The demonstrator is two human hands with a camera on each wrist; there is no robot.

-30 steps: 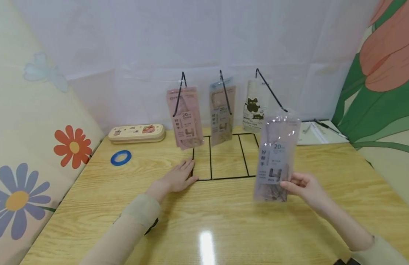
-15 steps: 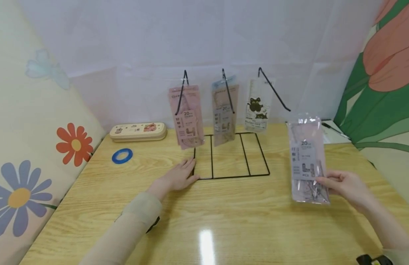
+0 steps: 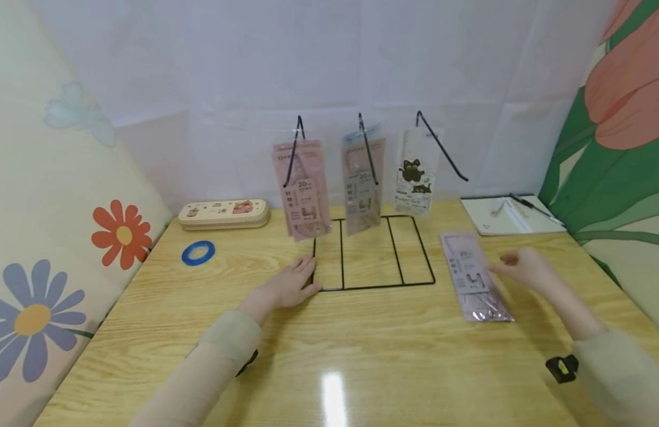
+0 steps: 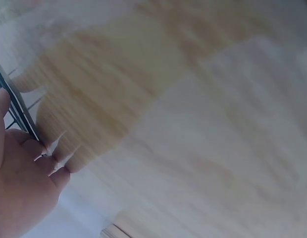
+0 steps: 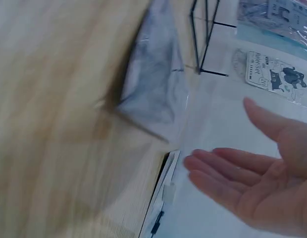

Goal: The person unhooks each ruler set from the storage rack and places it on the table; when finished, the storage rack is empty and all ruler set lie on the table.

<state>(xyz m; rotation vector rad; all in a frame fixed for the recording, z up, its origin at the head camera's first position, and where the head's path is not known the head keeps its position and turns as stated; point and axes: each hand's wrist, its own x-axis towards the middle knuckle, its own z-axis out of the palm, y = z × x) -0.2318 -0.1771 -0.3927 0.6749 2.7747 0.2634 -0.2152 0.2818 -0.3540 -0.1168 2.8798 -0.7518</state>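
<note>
Pale pink flat plastic packet (image 3: 474, 276) of small clips, lying flat on the wooden surface (image 3: 361, 356), just right of the black wire rack (image 3: 373, 252); long axis running away from the body, slightly slanted. Right hand (image 3: 523, 267) just beside its right edge, fingers loosely spread, gripping nothing, far nearer than the left. Left hand (image 3: 286, 286) resting flat, fingers straight, against the rack's near left corner.

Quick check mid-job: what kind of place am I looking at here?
Probably a staged tabletop set, not a real shop: a wooden table closed in by flower-print sheets, with a small wire rack of hanging packets and one packet lying flat.
</note>
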